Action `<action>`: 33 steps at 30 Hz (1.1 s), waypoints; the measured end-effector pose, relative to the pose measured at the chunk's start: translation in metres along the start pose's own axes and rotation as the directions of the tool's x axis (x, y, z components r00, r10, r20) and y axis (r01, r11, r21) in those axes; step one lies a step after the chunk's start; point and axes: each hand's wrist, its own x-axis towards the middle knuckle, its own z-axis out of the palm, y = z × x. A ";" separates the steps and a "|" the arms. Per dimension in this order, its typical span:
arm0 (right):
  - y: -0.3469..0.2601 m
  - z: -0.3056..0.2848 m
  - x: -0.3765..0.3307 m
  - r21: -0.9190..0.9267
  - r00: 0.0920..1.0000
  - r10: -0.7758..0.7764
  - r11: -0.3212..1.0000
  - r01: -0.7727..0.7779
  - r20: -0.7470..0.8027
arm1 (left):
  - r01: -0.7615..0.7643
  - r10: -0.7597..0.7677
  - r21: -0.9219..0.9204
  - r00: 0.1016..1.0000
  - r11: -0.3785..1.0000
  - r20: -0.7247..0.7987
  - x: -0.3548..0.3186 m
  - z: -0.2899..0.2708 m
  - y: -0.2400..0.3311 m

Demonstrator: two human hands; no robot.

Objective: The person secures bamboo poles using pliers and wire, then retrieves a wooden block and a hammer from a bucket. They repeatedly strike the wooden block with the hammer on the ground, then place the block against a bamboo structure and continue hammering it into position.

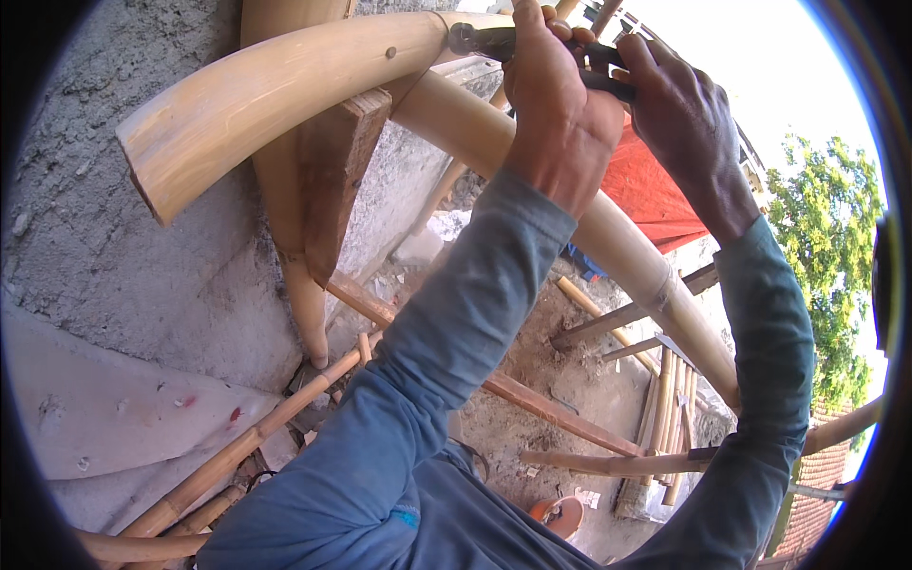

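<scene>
Up at the top of the view, my left hand (565,119) is closed around the black handles of a pair of pincers (484,41). My right hand (686,123) grips the handle ends, with its fingers bent over them. The head of the pincers lies against a thick bamboo pole (285,81), close to a thin wire loop (440,36) around it. What the jaws hold is too small to make out. A second bamboo pole (465,128) slants from that joint down to the right, behind my left wrist. A nail head or peg (390,53) shows in the upper pole.
At the left stands a rough grey wall (104,190). A wooden bracket (334,171) and an upright bamboo post (304,304) support the joint. Below are wooden beams (560,413), bamboo rails (266,427), an orange bucket (559,516) and dirt ground. A red tarp (651,190) hangs behind.
</scene>
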 end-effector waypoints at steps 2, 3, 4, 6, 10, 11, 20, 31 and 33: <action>-0.003 -0.013 0.009 0.131 0.960 0.105 0.981 -0.143 0.260 | -0.053 0.054 0.042 0.998 0.998 -0.040 -0.018 0.004 0.002; -0.009 -0.023 0.012 0.186 0.937 0.131 0.962 -0.199 0.324 | -0.047 0.047 -0.034 0.999 0.998 -0.011 -0.021 -0.002 0.003; -0.006 -0.023 0.014 0.237 0.932 0.087 0.955 -0.179 0.352 | -0.038 0.037 0.011 0.998 0.999 0.056 -0.024 -0.007 0.006; 0.002 -0.018 0.016 0.336 0.913 -0.001 0.930 -0.149 0.408 | -0.023 0.004 0.103 0.984 0.994 0.178 -0.028 -0.021 0.009; 0.011 -0.046 0.041 0.420 0.512 -0.100 0.713 -0.561 0.853 | 0.079 -0.088 0.050 0.974 0.996 0.208 -0.020 -0.008 0.005; 0.017 -0.044 0.039 0.480 0.510 -0.149 0.626 -0.615 0.847 | 0.112 -0.101 -0.026 0.955 0.993 0.279 -0.012 -0.018 0.000; -0.038 -0.032 -0.001 -0.197 0.997 0.008 0.980 0.007 0.078 | 0.238 -0.237 -0.007 0.969 0.971 0.065 -0.023 0.004 0.023; 0.023 -0.042 0.030 0.584 0.457 -0.442 0.208 -0.785 0.772 | 0.071 -0.181 0.477 0.965 0.876 0.189 -0.056 -0.033 0.060; 0.027 -0.023 0.018 0.626 0.525 -0.605 -0.056 -0.778 0.599 | 0.179 -0.365 0.479 0.871 0.860 0.329 -0.051 -0.051 0.083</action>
